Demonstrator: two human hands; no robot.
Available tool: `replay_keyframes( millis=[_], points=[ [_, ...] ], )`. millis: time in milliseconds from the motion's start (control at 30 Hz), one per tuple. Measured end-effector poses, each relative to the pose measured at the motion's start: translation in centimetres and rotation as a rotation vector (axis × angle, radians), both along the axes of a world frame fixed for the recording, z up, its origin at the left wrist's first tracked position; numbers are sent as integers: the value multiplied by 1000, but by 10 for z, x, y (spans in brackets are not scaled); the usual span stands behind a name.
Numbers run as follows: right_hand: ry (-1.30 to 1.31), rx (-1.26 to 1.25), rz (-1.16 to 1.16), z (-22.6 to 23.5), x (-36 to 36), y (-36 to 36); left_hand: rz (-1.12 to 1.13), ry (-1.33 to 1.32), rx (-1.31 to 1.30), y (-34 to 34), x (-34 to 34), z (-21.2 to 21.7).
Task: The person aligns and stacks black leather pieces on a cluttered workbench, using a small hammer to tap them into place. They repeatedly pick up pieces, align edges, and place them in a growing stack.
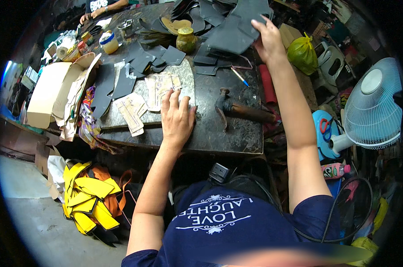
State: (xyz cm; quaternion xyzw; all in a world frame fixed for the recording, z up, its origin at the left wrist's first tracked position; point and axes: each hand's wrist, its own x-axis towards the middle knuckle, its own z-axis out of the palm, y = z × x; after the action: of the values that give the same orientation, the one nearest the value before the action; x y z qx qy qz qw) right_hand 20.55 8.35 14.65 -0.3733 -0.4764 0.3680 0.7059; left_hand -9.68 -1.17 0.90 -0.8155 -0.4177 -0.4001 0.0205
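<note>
My left hand (177,116) lies palm down with its fingers spread, at the front edge of a speckled stone slab (186,84). Its fingertips touch or hover by a cream paper pattern (159,89); a second cream pattern (132,113) lies to the left. Stretched to the far right, my right hand (270,40) grips the edge of a black flat cut piece (232,33), over a pile of similar pieces. Some of its fingers are hidden behind the piece. Between my arms lies a hammer (250,112) with a dark wooden handle.
Black cut pieces (143,60), a yellowish jar (186,41), a lidded tub (108,43) and a pen (240,77) are on the dark table (237,138). Cardboard (50,93) stands left, yellow pieces (88,191) below. A fan (372,102) is right. Another person's hand (97,12) rests far left.
</note>
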Motion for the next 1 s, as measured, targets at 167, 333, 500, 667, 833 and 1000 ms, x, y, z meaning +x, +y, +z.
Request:
replay_keyframes(
  millis=[167, 333, 500, 667, 833, 1000],
  points=[
    [-216, -370, -80, -31, 46, 86, 12, 13, 13, 3, -3, 3],
    [-502, -348, -478, -73, 45, 78, 0, -3, -3, 0, -2, 4],
    [-988, 33, -335, -95, -6, 27, -26, 5, 10, -1, 2, 6],
    [-1513, 94, -14, -116, -58, 15, -38, 3, 27, -3, 2, 5],
    [-1666, -50, -43, -117, -65, 43, -46, -10, 33, -3, -2, 3],
    [-1796, 225, -179, -117, -67, 46, -48, -13, 31, -2, -3, 0]
  ],
)
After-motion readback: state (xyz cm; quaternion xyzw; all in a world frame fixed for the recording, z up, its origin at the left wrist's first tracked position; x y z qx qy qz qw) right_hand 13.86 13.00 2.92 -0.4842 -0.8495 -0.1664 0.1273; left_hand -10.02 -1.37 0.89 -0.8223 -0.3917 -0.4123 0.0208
